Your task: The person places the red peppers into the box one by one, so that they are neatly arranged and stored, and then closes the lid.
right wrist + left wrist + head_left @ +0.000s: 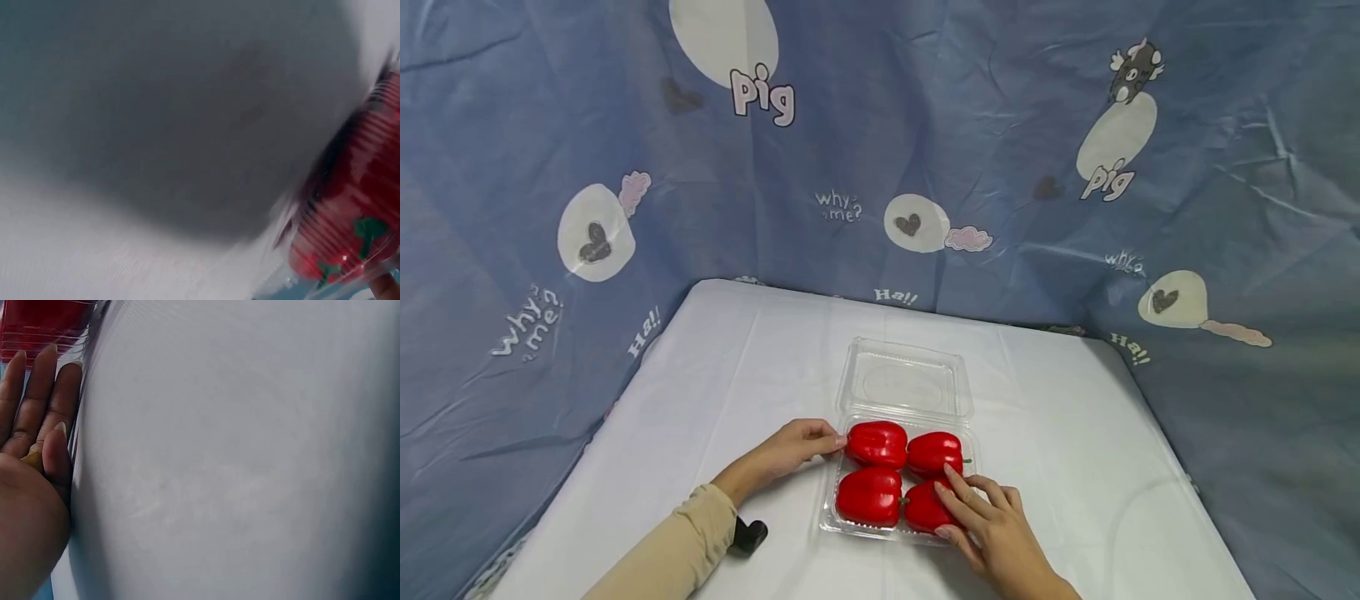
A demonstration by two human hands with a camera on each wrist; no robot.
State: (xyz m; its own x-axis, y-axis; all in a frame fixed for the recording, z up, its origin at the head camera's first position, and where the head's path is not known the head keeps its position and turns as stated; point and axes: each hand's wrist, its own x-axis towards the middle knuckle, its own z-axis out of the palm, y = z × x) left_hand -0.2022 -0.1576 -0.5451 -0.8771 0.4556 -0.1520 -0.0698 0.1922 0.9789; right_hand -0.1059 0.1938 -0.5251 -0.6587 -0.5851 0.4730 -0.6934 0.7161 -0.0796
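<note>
Several red bell peppers lie in a clear plastic clamshell box (887, 533), its lid (902, 379) folded back behind it. My left hand (790, 450) is at the box's left side, fingertips right by the far-left bell pepper (876, 442). In the left wrist view its fingers (39, 394) extend toward the ribbed box wall. My right hand (996, 529) holds the near-right bell pepper (922, 506), thumb on the near side and fingers across the top. The right wrist view shows red peppers (369, 169) and green stems behind the clear wall; most of the hand is outside it.
A white cloth covers the table (760, 350). Beside the left sleeve lies a small black object (748, 536), partly hidden by the forearm. A blue printed curtain (820, 150) hangs around the back and sides of the table.
</note>
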